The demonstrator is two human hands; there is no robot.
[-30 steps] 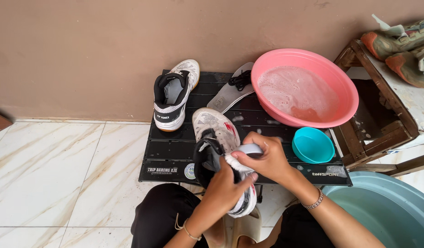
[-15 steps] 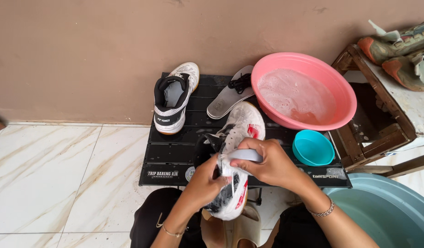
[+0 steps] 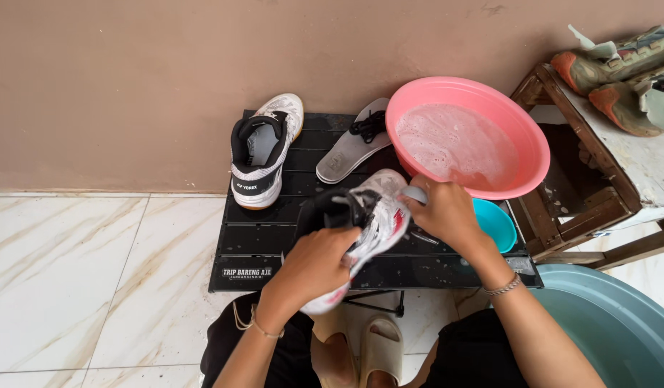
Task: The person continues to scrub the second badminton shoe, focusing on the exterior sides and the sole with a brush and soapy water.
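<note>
Closest to the camera, at the bottom of the view, two beige slippers [image 3: 360, 352] sit on pale marble floor tiles [image 3: 80, 273] between the person's knees. Just above them, the left hand [image 3: 314, 266] wraps around the heel end of a white sneaker with black and red trim [image 3: 368, 219], fingers curled tightly over it, holding it tilted above a low black slatted desk [image 3: 274, 237]. The right hand [image 3: 443, 212] is closed around a small pale object at the toe of that sneaker; what the object is cannot be told. A thin bracelet circles each wrist.

On the front edge of the desk, at the left, a small strip of white lettering shows against the black. Beside the right hand stands a small turquoise cup [image 3: 497, 223], its contents hidden. At the bottom right corner curves the rim of a large grey-blue tub [image 3: 612, 323].

Farther back on the desk, a second white and black sneaker [image 3: 263, 154] stands upright at the left, with a grey insole [image 3: 350, 147] and black laces beside it. To the right, a pink basin [image 3: 468, 136] holds cloudy, soapy water. Against the brown wall, a wooden stool [image 3: 598, 187] carries a worn pair of green and orange shoes [image 3: 619, 72].
</note>
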